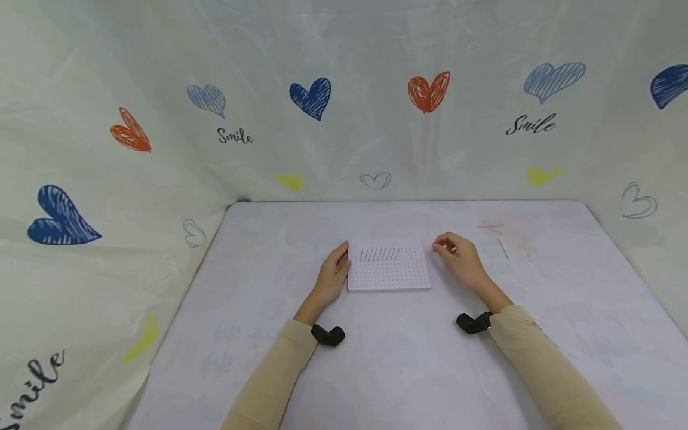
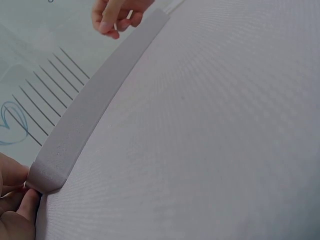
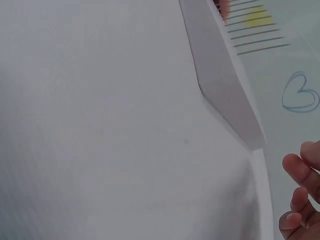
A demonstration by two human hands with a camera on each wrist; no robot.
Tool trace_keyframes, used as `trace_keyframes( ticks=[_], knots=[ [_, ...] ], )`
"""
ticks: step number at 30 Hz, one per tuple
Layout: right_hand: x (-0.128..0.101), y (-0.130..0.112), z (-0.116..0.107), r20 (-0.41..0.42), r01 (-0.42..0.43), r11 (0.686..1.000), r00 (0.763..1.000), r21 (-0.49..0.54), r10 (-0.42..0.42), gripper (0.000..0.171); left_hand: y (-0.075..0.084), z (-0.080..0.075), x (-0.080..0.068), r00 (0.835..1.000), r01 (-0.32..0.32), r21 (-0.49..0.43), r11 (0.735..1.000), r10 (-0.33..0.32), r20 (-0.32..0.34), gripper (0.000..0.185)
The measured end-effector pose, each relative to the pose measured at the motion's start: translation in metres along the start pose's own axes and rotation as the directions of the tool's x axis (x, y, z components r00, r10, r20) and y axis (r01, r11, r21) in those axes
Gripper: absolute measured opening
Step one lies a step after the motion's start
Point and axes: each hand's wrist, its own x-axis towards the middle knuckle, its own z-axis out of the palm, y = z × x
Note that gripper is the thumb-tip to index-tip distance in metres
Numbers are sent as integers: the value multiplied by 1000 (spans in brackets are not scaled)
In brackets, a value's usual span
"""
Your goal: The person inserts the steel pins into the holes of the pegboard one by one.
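Two hands lie on the table, one at each side of a flat pink pegboard at the middle of the tabletop. Starting at your left, the backdrop sheet is thin and glossy, wrinkled, printed with scribbled hearts in navy, orange, yellow and pale blue, and the word "Smile" in black script reads three times: low at the left edge, above the table's left corner, and high at the right. The table wears a pale pink cloth with a fine woven texture. Your left hand rests against the pegboard's left edge, fingers curled onto its corner; the left wrist view shows your fingertips pressed on that corner, so you grip the board there. The pegboard is a rectangular slab with a matte, foam-like edge, dotted all over with a grid of small holes; a row of thin dark needles stands slanted along its far side. Your right hand sits just off the board's right edge, apart from it, fingers loosely curled with thumb and forefinger drawn together; whether they pinch anything is too small to tell. Farther right, a single thin dark needle lies on the cloth. Both sleeves are beige, with a black strap at each wrist.
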Motion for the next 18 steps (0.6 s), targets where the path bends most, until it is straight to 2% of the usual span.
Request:
trace_keyframes(
  ticks=[5, 18],
  knots=[
    [0, 11, -12, -37, -53, 998, 998, -23, 52, 12, 1, -1, -1, 1000, -5, -11, 1000, 5, 0, 51],
    [-3, 31, -43, -154, -121, 991, 982, -57, 111, 19, 2, -1, 0, 1000, 0, 6, 1000, 0, 2, 51]
  ],
)
